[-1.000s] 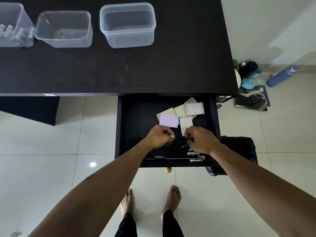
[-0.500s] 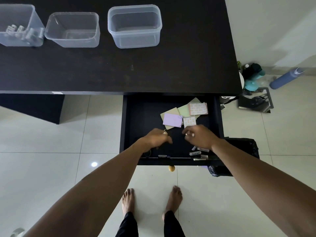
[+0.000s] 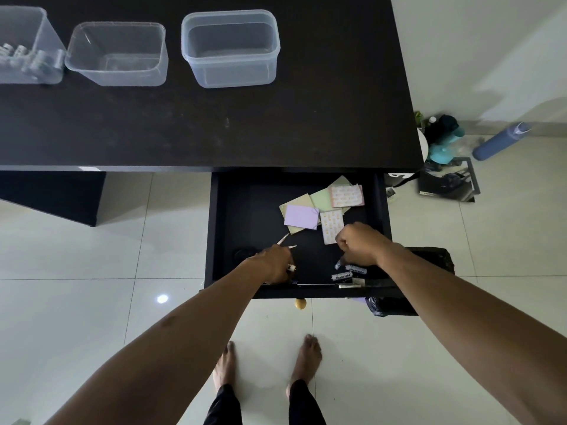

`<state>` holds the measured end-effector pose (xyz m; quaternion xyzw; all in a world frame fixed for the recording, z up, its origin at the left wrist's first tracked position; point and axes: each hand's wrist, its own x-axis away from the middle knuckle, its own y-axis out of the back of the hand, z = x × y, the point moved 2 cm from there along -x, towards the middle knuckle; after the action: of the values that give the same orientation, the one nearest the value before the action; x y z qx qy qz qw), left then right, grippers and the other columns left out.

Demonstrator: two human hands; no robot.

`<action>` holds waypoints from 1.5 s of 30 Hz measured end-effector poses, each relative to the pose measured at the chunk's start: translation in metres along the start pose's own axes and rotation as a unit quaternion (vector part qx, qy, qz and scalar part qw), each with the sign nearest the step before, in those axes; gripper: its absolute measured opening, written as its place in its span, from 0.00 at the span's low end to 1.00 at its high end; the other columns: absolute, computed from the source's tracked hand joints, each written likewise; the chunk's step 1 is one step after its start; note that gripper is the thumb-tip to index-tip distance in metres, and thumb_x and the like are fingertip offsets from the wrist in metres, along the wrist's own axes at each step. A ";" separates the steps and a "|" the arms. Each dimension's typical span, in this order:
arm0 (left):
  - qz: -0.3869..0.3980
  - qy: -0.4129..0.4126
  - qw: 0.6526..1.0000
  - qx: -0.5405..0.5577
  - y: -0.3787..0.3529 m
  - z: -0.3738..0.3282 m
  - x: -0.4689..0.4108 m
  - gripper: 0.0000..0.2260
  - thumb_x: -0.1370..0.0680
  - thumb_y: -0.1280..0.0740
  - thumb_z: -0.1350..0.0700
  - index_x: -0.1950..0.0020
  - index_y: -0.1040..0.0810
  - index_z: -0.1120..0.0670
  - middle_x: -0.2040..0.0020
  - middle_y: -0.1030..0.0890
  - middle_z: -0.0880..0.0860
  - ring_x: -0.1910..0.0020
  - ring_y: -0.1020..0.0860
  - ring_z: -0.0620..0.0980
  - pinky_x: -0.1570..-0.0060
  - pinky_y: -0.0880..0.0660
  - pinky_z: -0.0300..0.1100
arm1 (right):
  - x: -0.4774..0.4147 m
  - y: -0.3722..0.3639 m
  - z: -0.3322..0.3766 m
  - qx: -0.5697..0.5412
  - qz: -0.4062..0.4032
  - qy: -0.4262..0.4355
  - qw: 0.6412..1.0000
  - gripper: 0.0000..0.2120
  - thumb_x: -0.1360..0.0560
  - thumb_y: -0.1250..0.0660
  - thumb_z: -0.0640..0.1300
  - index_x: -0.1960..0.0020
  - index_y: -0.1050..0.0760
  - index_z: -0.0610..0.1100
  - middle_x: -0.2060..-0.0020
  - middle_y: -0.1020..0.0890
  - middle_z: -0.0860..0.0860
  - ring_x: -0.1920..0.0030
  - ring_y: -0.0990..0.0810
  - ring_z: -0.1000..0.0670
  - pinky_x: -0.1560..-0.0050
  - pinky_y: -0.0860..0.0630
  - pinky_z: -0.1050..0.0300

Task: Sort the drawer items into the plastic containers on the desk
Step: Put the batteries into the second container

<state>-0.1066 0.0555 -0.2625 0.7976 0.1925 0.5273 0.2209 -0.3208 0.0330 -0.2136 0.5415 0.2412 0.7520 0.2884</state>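
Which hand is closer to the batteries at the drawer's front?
Right. The right hand is right at the batteries, seemingly pinching one; the left hand is off to their left, gripping a pointed tool.

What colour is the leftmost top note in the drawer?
The note is lilac; head view shows it best.

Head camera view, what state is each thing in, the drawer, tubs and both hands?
drawer, pulled open
left tub, holds small items
middle tub, empty
right tub, empty, no lid
left hand, grips pointed tool
right hand, curled, seemingly gripping a battery
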 end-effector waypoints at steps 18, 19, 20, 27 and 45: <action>0.089 -0.017 0.960 0.266 0.003 -0.001 0.012 0.14 0.16 0.42 0.46 0.54 0.25 0.54 0.57 0.22 0.52 0.61 0.25 0.50 0.59 0.27 0.44 | -0.001 0.002 -0.005 -0.133 -0.030 0.008 0.991 0.16 0.27 0.31 0.42 0.40 0.22 0.51 0.51 0.21 0.51 0.49 0.19 0.47 0.52 0.26 0.57; 0.084 -0.010 0.932 0.353 0.006 -0.005 0.016 0.13 0.16 0.42 0.48 0.54 0.25 0.54 0.58 0.22 0.51 0.65 0.28 0.47 0.65 0.28 0.41 | 0.001 0.007 -0.004 -0.157 -0.030 0.002 0.987 0.18 0.25 0.32 0.41 0.36 0.23 0.50 0.50 0.21 0.51 0.49 0.19 0.48 0.52 0.26 0.59; 0.073 -0.004 0.905 0.418 0.008 -0.008 0.018 0.12 0.15 0.42 0.50 0.53 0.25 0.54 0.59 0.21 0.51 0.68 0.29 0.45 0.68 0.30 0.39 | 0.003 0.012 -0.002 -0.172 -0.025 -0.008 0.985 0.16 0.23 0.35 0.42 0.36 0.22 0.48 0.52 0.20 0.52 0.53 0.19 0.50 0.55 0.27 0.61; 0.035 -0.019 0.755 0.655 0.027 -0.022 0.020 0.12 0.15 0.44 0.58 0.34 0.27 0.51 0.62 0.24 0.54 0.68 0.29 0.47 0.69 0.34 0.40 | 0.011 0.022 0.000 -0.166 0.000 -0.098 0.981 0.10 0.27 0.38 0.40 0.57 0.20 0.36 0.67 0.20 0.41 0.73 0.23 0.47 0.76 0.25 0.59; -0.008 0.036 0.662 0.748 0.024 -0.049 0.026 0.03 0.17 0.38 0.56 0.49 0.30 0.53 0.66 0.27 0.51 0.72 0.31 0.46 0.75 0.36 0.37 | 0.010 -0.016 0.008 0.113 0.007 -0.096 0.989 0.14 0.26 0.33 0.34 0.41 0.24 0.38 0.43 0.22 0.41 0.45 0.19 0.39 0.51 0.23 0.50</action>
<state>-0.1410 0.0569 -0.2125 0.6727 0.5367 0.2325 -0.4531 -0.3129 0.0518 -0.2146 0.6416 0.2923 0.6666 0.2420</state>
